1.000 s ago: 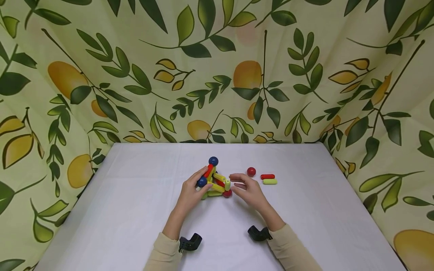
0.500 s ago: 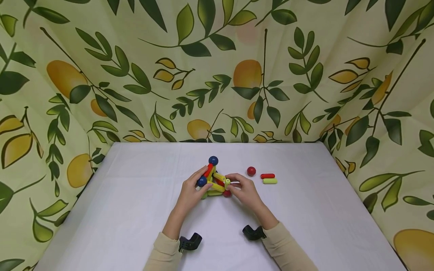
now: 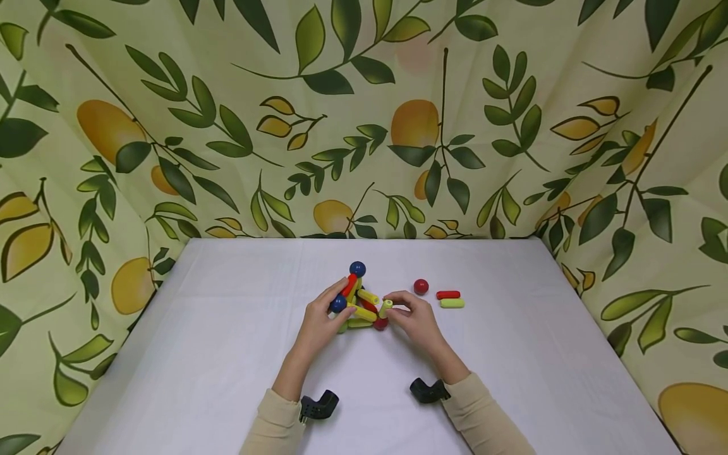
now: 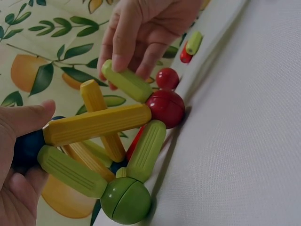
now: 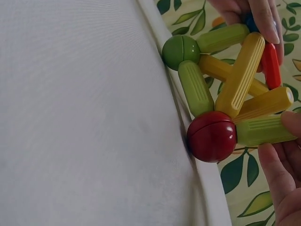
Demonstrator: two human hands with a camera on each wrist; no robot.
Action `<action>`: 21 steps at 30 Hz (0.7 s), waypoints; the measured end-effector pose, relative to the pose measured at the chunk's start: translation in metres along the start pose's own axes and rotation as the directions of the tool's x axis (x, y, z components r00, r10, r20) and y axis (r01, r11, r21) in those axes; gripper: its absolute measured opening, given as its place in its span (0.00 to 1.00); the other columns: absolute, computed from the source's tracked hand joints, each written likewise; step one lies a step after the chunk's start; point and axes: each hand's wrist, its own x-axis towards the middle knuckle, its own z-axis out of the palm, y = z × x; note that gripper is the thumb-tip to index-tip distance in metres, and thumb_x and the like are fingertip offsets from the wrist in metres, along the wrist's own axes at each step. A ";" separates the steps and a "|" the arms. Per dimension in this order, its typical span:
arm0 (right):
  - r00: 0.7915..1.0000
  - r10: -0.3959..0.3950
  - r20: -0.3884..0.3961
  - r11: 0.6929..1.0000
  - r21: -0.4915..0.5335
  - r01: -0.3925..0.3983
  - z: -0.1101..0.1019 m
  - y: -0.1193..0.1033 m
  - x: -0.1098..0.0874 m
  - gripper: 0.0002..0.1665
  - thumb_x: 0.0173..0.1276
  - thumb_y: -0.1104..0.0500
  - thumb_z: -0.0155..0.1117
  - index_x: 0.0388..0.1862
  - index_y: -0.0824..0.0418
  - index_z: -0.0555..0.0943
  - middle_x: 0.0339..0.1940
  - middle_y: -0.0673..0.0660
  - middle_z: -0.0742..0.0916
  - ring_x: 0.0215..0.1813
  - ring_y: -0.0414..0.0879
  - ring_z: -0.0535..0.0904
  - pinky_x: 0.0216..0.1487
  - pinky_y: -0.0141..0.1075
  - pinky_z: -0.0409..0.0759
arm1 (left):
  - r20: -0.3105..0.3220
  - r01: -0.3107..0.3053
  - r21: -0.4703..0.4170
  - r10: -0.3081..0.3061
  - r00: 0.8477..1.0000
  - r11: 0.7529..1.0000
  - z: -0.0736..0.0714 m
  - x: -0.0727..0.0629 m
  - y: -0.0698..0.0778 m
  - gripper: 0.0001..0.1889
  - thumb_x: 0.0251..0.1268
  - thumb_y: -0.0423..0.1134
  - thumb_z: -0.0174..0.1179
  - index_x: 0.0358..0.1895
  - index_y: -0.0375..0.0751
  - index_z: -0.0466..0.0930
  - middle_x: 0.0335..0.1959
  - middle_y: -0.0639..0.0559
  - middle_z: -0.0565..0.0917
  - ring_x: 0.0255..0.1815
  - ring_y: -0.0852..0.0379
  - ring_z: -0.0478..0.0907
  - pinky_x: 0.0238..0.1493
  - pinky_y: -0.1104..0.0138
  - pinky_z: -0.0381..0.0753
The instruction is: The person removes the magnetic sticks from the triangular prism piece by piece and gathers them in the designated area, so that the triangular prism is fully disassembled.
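Currently, a frame of rods and balls point(image 3: 363, 313) is held between the two sets of fingers above a white cloth point(image 3: 227, 354). By the left hand point(image 3: 320, 319), a blue ball point(image 3: 338, 304) is gripped at the frame's near-left corner, thumb and fingers closed about it; a second blue ball point(image 3: 357, 269) is seen just beyond those fingertips. By the right hand point(image 3: 418, 319), a light-green rod point(image 4: 128, 82) is pinched narrowly between thumb and fingers, its other end touching a dark red ball point(image 4: 164, 108) of the frame. To the right of the right fingertips, a loose red ball point(image 3: 421, 287) is seen, and farther right, a red rod point(image 3: 448, 294) and a pale-green rod point(image 3: 452, 303) are laid side by side.
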 end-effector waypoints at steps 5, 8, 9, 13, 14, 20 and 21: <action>1.000 0.025 -0.007 0.999 0.027 -0.025 -0.003 0.004 0.000 0.15 0.62 0.63 0.67 0.48 0.63 0.80 0.50 0.60 0.83 0.55 0.52 0.79 0.52 0.34 0.81 | -0.001 -0.009 0.001 0.009 1.000 1.000 0.000 0.000 -0.001 0.31 0.56 0.37 0.67 0.66 0.44 0.70 0.65 0.45 0.73 0.66 0.46 0.70 0.60 0.58 0.73; 0.999 0.045 -0.021 0.998 0.054 -0.044 -0.005 0.004 0.001 0.16 0.62 0.62 0.67 0.48 0.64 0.79 0.49 0.59 0.83 0.53 0.49 0.79 0.51 0.28 0.80 | -0.001 -0.012 0.000 0.012 1.000 1.000 0.000 0.000 -0.001 0.31 0.56 0.36 0.67 0.65 0.44 0.70 0.65 0.45 0.73 0.66 0.47 0.70 0.60 0.59 0.73; 0.998 0.051 -0.025 0.996 0.070 -0.049 -0.005 0.005 0.002 0.16 0.61 0.62 0.68 0.47 0.64 0.78 0.48 0.59 0.83 0.52 0.47 0.80 0.50 0.27 0.80 | -0.001 -0.013 0.001 0.013 1.000 1.000 0.000 0.000 -0.001 0.31 0.56 0.36 0.67 0.65 0.44 0.71 0.65 0.45 0.73 0.66 0.47 0.70 0.60 0.59 0.73; 0.999 0.035 -0.021 0.993 0.110 -0.033 -0.009 0.006 0.003 0.16 0.62 0.62 0.67 0.47 0.66 0.77 0.47 0.61 0.82 0.49 0.45 0.80 0.49 0.24 0.79 | 0.000 -0.014 0.004 0.014 1.000 1.000 0.000 0.001 -0.001 0.30 0.56 0.36 0.67 0.65 0.44 0.71 0.65 0.45 0.73 0.66 0.47 0.70 0.60 0.59 0.73; 0.999 0.031 -0.013 0.993 0.114 -0.029 -0.011 0.007 0.003 0.17 0.62 0.62 0.67 0.47 0.66 0.76 0.48 0.61 0.82 0.49 0.45 0.80 0.50 0.24 0.79 | -0.001 -0.015 0.002 0.015 1.000 1.000 0.000 0.001 -0.001 0.30 0.56 0.36 0.67 0.65 0.43 0.71 0.65 0.45 0.73 0.66 0.47 0.70 0.60 0.59 0.73; 1.000 0.004 0.020 0.991 0.131 -0.007 -0.025 0.011 0.000 0.19 0.62 0.64 0.66 0.50 0.69 0.75 0.51 0.66 0.82 0.51 0.45 0.80 0.53 0.23 0.77 | 0.001 -0.017 0.000 0.017 1.000 1.000 0.000 0.001 -0.001 0.30 0.57 0.36 0.67 0.65 0.43 0.71 0.65 0.45 0.73 0.66 0.47 0.70 0.60 0.59 0.73; 1.000 0.004 0.020 0.992 0.128 -0.006 -0.028 0.011 -0.001 0.19 0.62 0.64 0.66 0.50 0.70 0.75 0.51 0.67 0.82 0.51 0.44 0.80 0.52 0.23 0.77 | 0.001 -0.016 0.003 0.016 1.000 1.000 0.000 0.001 -0.001 0.30 0.57 0.37 0.67 0.65 0.43 0.71 0.65 0.45 0.73 0.66 0.47 0.70 0.60 0.59 0.73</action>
